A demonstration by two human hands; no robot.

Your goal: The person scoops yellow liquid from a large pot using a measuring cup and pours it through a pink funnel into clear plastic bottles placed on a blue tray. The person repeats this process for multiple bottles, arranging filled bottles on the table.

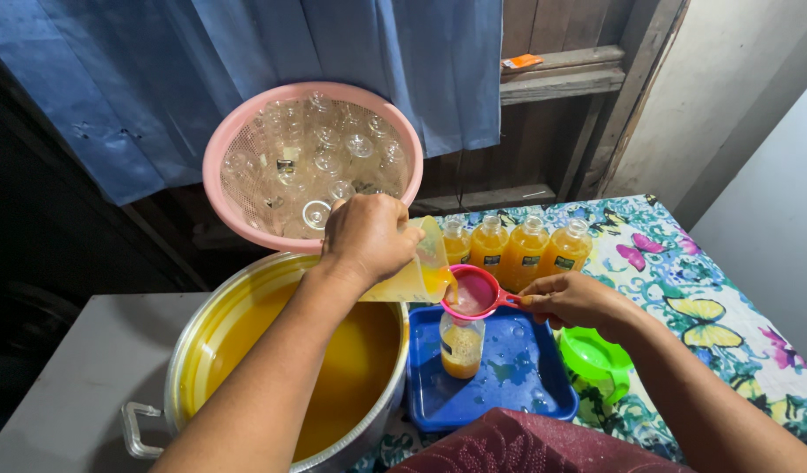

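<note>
Butterfly-print tablecloth point(727, 307), blue curtain point(246, 70), left grip point(368, 238) holding jug point(416, 276), right grip point(571, 300) holding strainer point(473, 293)

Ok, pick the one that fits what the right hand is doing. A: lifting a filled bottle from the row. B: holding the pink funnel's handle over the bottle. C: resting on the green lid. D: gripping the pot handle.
B: the right hand pinches the handle of the pink funnel, which sits over the part-filled bottle in the blue tray, while the left hand tips a jug of orange liquid into it.
</note>
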